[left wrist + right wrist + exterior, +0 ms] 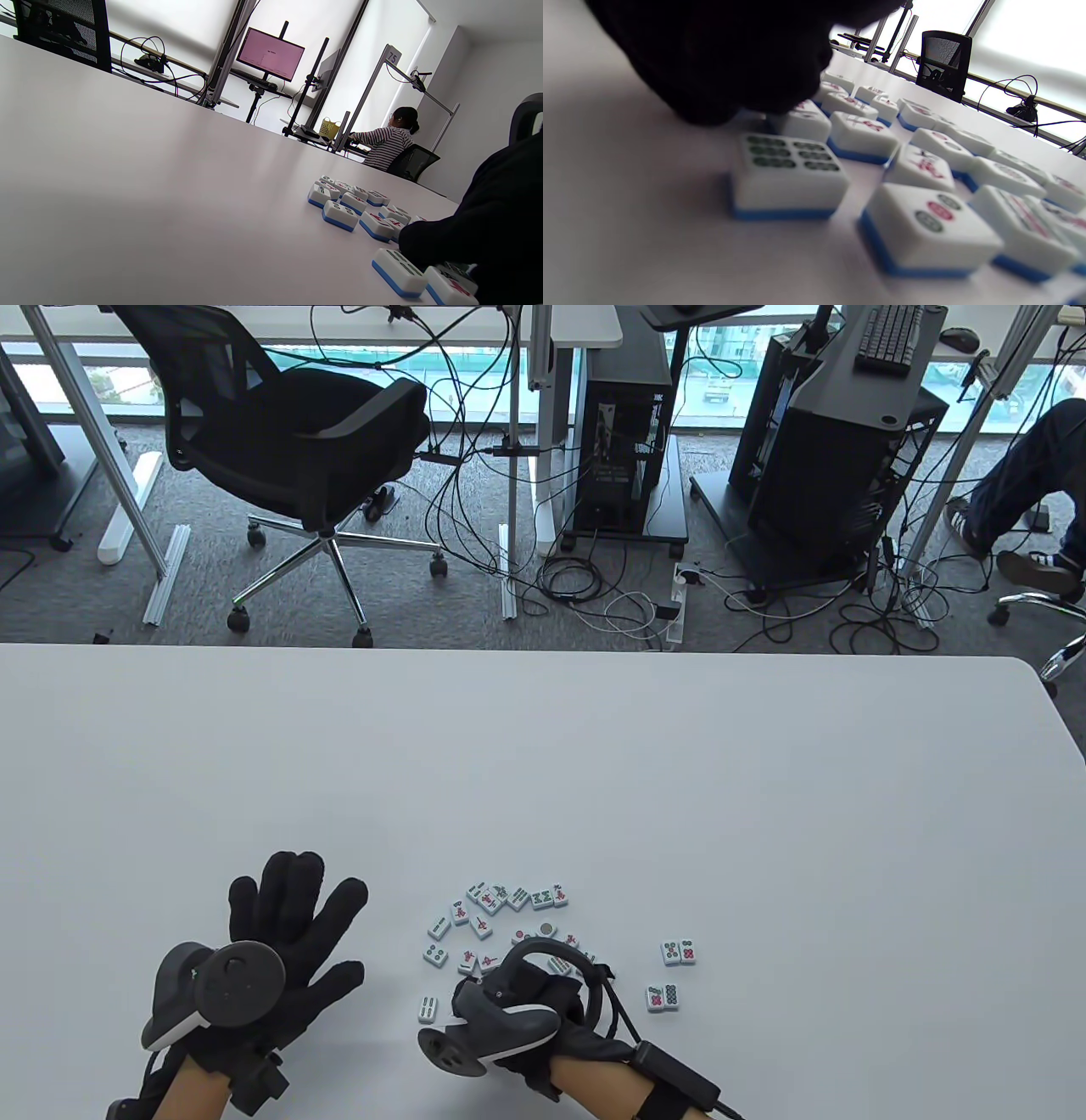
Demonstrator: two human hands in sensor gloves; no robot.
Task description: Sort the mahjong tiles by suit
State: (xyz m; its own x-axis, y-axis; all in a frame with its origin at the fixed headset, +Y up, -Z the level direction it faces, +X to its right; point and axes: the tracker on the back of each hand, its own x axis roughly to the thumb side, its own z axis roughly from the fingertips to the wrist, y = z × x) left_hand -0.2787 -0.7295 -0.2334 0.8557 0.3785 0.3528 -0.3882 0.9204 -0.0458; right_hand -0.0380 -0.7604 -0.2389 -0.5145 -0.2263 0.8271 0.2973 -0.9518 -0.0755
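The left hand (288,925) is laid flat on the desk (594,780), fingers spread wide, nothing held. The mahjong tiles (496,920) are scattered face up beside it. The right hand (543,993) is lowered over their near edge; its grip cannot be told.

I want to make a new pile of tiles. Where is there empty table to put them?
The widest bare table lies past the tile cluster, toward the far edge. More bare room is to the right of the two tile pairs, and a strip between the left hand and the cluster. It is crowded around the right hand, among the tiles.
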